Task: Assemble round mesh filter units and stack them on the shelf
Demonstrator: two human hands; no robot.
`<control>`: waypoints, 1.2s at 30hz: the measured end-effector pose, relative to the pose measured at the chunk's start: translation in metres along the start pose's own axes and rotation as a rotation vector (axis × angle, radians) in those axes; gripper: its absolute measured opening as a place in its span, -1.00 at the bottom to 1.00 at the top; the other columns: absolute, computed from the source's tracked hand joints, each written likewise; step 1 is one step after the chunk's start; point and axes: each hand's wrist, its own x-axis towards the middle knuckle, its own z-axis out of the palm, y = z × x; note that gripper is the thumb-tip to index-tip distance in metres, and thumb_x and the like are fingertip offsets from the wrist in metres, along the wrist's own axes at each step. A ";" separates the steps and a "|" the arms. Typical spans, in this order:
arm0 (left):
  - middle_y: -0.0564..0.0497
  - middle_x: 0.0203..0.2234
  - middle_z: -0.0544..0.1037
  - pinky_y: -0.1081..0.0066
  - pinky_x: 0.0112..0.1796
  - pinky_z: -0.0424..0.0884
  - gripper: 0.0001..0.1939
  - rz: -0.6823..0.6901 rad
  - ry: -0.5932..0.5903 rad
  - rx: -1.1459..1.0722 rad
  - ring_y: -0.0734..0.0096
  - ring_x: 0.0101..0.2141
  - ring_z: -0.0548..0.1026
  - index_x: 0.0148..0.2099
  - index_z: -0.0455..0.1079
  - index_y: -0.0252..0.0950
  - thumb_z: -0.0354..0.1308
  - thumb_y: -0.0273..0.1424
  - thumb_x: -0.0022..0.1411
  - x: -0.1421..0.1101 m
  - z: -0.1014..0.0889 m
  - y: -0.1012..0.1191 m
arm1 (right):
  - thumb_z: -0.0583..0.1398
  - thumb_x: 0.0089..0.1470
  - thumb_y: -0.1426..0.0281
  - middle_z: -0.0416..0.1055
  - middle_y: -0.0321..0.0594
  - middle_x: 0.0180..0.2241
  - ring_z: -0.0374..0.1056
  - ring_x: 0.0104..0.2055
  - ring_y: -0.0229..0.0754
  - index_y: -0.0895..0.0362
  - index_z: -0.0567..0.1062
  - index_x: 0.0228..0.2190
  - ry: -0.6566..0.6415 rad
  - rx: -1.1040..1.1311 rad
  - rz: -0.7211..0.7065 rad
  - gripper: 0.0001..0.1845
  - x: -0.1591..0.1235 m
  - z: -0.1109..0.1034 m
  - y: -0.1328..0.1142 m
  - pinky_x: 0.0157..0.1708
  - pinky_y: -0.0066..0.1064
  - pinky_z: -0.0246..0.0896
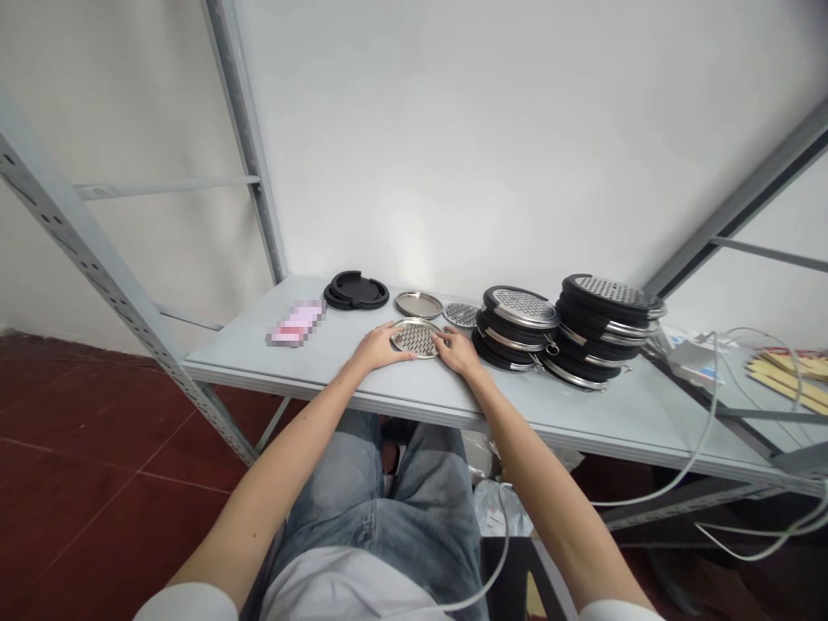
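A round perforated metal disc (417, 339), patterned like a grater and edged with a shiny rim, lies near the front of the grey shelf. My left hand (380, 348) grips its left side, thumb along the near edge and fingers at the far edge. On the opposite side, my right hand (456, 350) holds the rim with bent fingers. Just behind is a shallow round metal tray (419, 304). Another perforated disc (461, 314) lies flat beyond my right hand, partly hidden by a stack.
Right of my hands stand two stacks of black-and-metal round units, a shorter stack (517, 328) and a taller stack (605, 332). Black plastic rings (355, 291) and a blurred pink item (297, 323) sit at left. A white cable (702, 431) hangs across the shelf's right front edge (621, 447).
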 end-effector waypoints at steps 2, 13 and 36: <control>-0.17 0.20 0.35 0.18 0.18 0.22 -0.13 -0.006 -0.001 -0.004 -0.04 0.19 0.32 0.15 0.42 -0.23 0.37 0.10 -0.17 0.000 0.000 0.000 | -0.01 0.25 0.06 0.34 -0.06 0.15 0.23 0.22 0.06 0.09 0.55 -0.02 -0.002 -0.008 0.004 -0.47 0.000 0.000 0.000 0.21 -0.18 0.06; -0.20 0.21 0.33 0.16 0.18 0.22 -0.13 0.038 0.003 0.013 -0.03 0.18 0.32 0.15 0.41 -0.29 0.33 0.12 -0.12 0.001 0.002 -0.002 | 0.00 0.26 0.14 0.30 -0.02 0.17 0.20 0.24 -0.01 0.13 0.51 0.01 0.038 -0.027 -0.012 -0.51 -0.006 0.000 -0.003 0.22 -0.23 0.03; -0.19 0.18 0.37 0.16 0.16 0.20 -0.10 0.052 -0.039 0.061 -0.02 0.19 0.29 0.26 0.22 -0.23 0.30 0.08 -0.04 -0.001 -0.001 0.002 | -0.07 0.29 0.21 0.40 0.17 0.06 0.34 0.11 0.08 0.32 0.19 0.22 0.103 -0.018 0.057 -0.39 -0.007 0.000 -0.002 0.09 -0.20 0.18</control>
